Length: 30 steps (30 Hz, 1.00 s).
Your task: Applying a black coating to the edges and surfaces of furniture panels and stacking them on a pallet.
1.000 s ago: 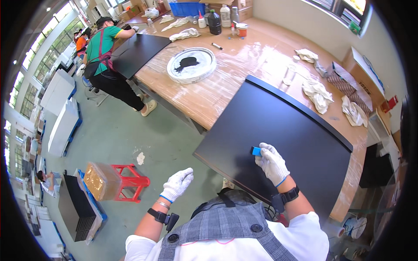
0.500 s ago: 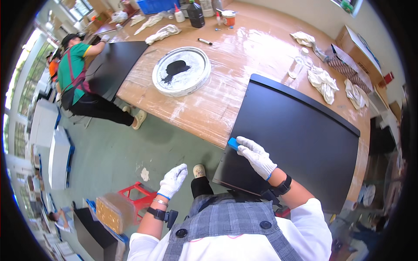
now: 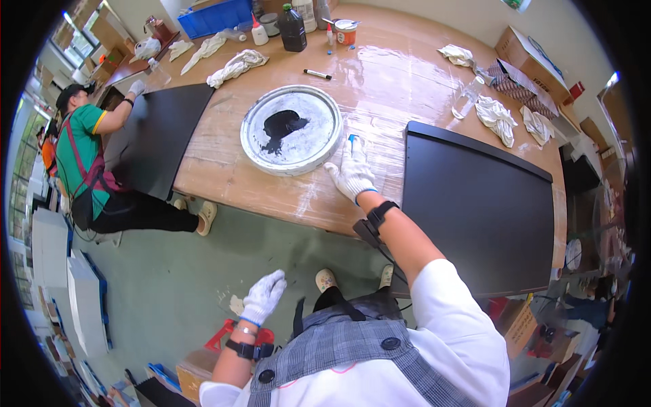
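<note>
Nearby, marker (image 3: pixel 317 74) beyond round tray (image 3: pixel 320 139).

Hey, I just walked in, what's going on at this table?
The person's gloved right hand holds a small blue block beside a round tray with a black smear. The left hand seems empty. A black panel lies to the right; a co-worker in green leans over a second dark panel.

Right panel (image 3: pixel 478 210) and left panel (image 3: pixel 163 129) are lying on worktop (image 3: pixel 400 88), round tray (image 3: pixel 317 141) is sitting between them. Right hand (image 3: pixel 353 178) is sitting between tray and right panel. Marker (image 3: pixel 317 74) is lying behind tray; jug (image 3: pixel 293 32) and tub (image 3: pixel 346 34) are standing farther back. Bottle (image 3: pixel 467 100) is sitting left of rag (image 3: pixel 497 122), behind right panel.
</note>
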{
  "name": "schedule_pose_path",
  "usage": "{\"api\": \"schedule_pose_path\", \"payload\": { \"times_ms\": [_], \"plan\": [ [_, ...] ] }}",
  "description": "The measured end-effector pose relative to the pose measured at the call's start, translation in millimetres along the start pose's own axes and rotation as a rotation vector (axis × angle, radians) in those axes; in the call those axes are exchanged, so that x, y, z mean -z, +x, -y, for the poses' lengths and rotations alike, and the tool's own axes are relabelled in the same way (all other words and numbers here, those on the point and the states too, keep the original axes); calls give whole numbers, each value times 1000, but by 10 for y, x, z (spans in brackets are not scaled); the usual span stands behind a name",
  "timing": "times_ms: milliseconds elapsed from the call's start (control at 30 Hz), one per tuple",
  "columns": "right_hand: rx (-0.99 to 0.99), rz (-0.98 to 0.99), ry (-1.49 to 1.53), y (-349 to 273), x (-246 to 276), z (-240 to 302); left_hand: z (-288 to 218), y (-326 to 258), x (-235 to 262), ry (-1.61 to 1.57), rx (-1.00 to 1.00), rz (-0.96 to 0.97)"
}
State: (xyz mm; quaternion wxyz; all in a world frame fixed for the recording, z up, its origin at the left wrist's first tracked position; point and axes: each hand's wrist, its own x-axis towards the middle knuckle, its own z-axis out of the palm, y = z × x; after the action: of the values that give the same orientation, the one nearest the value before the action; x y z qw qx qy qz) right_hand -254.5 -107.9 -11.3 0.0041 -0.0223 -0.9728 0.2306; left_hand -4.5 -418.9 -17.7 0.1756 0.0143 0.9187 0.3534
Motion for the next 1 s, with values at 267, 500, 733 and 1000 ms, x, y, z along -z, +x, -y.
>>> {"api": "schedule_pose_path", "payload": {
  "times_ms": [267,500,733,1000],
  "plan": [
    [-64,38,20,144,3,205,611,-270,304,-100,212,-11],
    [-64,170,334,-1000,763,-168,312,279,193,-43,-56,57],
    [-920,59,1342,-3014,1209,-1164,-594,839,45,14,-83,485],
    [-1303,-424,1585,-4423,935,-1651,-1189,1145,-554,35,-629,430]
  ]
}}
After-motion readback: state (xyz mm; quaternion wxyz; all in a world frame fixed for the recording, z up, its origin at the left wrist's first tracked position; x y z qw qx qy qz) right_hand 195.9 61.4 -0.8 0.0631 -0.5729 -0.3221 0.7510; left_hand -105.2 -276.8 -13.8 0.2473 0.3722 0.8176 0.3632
